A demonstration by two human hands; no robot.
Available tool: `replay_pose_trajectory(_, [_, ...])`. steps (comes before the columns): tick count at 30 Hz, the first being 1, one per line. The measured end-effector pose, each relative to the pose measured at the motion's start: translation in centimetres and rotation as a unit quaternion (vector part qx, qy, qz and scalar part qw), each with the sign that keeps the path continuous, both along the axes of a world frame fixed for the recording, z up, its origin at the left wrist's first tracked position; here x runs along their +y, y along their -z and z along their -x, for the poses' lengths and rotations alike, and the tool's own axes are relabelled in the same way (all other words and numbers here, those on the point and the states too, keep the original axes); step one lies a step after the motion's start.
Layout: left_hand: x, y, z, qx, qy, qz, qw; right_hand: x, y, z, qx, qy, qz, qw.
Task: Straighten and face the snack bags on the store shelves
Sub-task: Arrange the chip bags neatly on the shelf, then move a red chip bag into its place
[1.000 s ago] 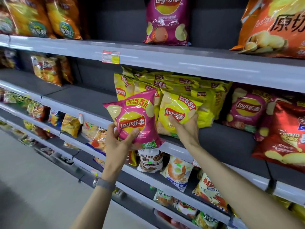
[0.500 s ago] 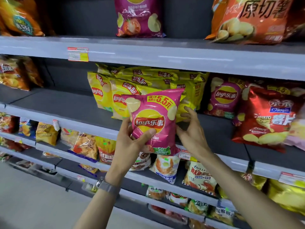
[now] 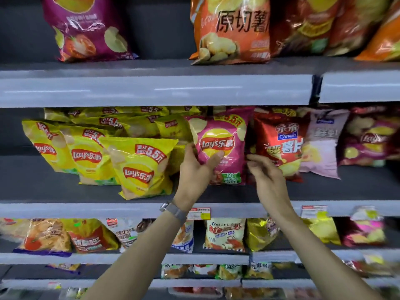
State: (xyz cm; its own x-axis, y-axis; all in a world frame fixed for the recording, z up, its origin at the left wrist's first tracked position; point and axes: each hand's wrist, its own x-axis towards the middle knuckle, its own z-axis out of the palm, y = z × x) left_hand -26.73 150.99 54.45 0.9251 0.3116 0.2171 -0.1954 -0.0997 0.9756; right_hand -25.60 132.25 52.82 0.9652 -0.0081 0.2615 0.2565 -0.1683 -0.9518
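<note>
Since a moment ago you have carried the pink Lay's bag [image 3: 220, 148] to the right, away from the front of the yellow Lay's bags [image 3: 138, 165]. It now stands upright on the middle shelf [image 3: 86, 210], face forward, between the yellow bags and the red potato chips bag [image 3: 279, 144].

Nearest you, both forearms rise from the bottom edge, cut off there. They cover part of the lower shelves, where the packets are too blurred to read. A watch [image 3: 173, 210] sits on your left wrist, over the middle shelf's front edge, just beside a price tag [image 3: 198, 213].

Your left hand [image 3: 195, 169] grips the pink bag at its lower left: the thumb lies across the front and the fingers are hidden behind the bag. Your right hand [image 3: 266, 176] holds nothing. Its fingers are loosely curled just beside the bag's lower right edge, and whether they touch it cannot be told. That hand hides the red bag's lower left corner.

Further back, more yellow bags lie behind the front row, their tops lost in the shadow of the upper shelf [image 3: 151, 89]. On that shelf a purple bag [image 3: 86, 27] and an orange bag [image 3: 231, 29] are cut off by the top edge.
</note>
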Motion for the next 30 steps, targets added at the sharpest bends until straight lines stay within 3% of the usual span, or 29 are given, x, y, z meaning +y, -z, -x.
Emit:
replay_pose_trajectory(11, [-1.0, 4.3, -10.1, 0.015, -0.025, -0.033, 0.999, -3.7, 0.5, -1.2, -0.01, 0.006, 0.11, 0.994])
replay_pose_trajectory(19, [-1.2, 4.4, -11.6, 0.017, -0.014, -0.093, 0.995, -4.1, 0.8, -1.4, -0.029, 0.002, 0.241, 0.97])
replay_pose_trajectory(24, [-1.3, 3.7, -9.7, 0.072, -0.001, -0.14, 0.988, -3.9, 0.5, -1.1, -0.035, 0.009, 0.338, 0.94])
replay_pose_trajectory(30, [-1.5, 3.7, -4.4, 0.116, 0.003, -0.265, 0.957, -4.6, -0.2, -0.1, -0.055, 0.04, 0.48, 0.875])
